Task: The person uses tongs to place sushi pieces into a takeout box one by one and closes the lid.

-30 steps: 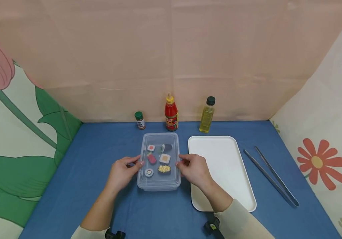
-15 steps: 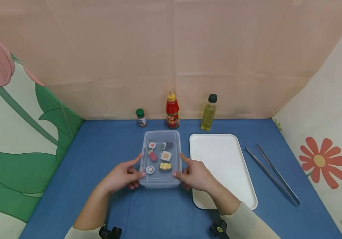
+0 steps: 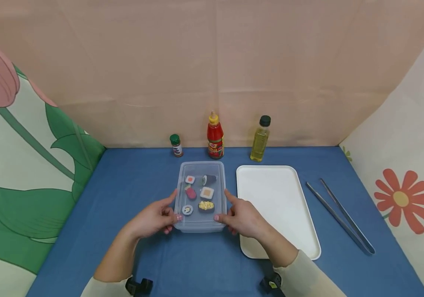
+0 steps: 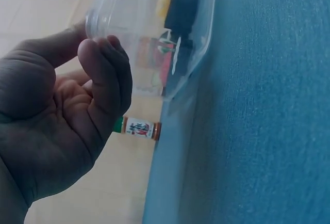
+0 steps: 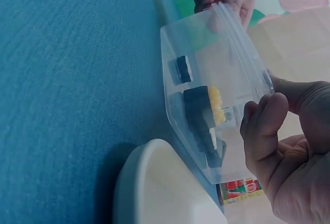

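Note:
In the head view a clear plastic food container (image 3: 200, 226) with its lid on stands on the blue cloth. Several toy sushi pieces lie inside, among them a yellow-topped one (image 3: 206, 206), a pink one (image 3: 191, 193) and a small round roll (image 3: 187, 210). My left hand (image 3: 151, 218) grips the left edge near the front corner, thumb on the lid rim, index finger along the side. On the opposite edge my right hand (image 3: 247, 216) holds it the same way. The right wrist view shows curled fingers (image 5: 263, 131) just under the rim.
Right of the container lies a white tray (image 3: 275, 206), partly under my right forearm. Metal tongs (image 3: 341, 216) rest farther right. Along the back stand a green-capped seasoning jar (image 3: 176, 146), a red sauce bottle (image 3: 215, 138) and an oil bottle (image 3: 260, 140).
Both hands have shifted toward the container's front corners. The thumbs now sit lower on the rim and the index fingers have stretched out along the sides. The lid remains on.

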### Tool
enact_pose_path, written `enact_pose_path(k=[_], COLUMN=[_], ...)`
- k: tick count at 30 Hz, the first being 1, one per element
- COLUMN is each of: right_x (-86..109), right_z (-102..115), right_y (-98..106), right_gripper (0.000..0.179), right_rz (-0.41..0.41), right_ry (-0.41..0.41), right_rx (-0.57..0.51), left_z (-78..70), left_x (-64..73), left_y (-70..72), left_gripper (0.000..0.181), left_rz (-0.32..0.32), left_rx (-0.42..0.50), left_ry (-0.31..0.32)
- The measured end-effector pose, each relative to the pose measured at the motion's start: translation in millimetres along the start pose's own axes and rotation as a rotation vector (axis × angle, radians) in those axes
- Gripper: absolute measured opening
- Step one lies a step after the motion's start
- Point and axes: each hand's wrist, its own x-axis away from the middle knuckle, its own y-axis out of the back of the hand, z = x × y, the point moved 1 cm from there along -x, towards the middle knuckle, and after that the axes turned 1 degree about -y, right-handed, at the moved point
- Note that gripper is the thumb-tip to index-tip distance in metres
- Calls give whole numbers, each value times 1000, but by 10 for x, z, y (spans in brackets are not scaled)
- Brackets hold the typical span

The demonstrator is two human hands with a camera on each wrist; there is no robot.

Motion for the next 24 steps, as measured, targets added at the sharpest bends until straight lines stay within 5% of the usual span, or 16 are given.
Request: enact_pose_path(k=[13,24], right_x=[-28,-452], right_z=[-24,30], right_y=[132,345], right_gripper=[90,71], right_rz=[17,-159], right_ry=[-16,-4], right_rx=[24,104], left_z=[-38,-54], left_x=[-17,-356], left_y=[26,288], left_gripper=[94,69], left_rz=[-18,-210], left_rx=[-110,-145], left_ry=[36,38])
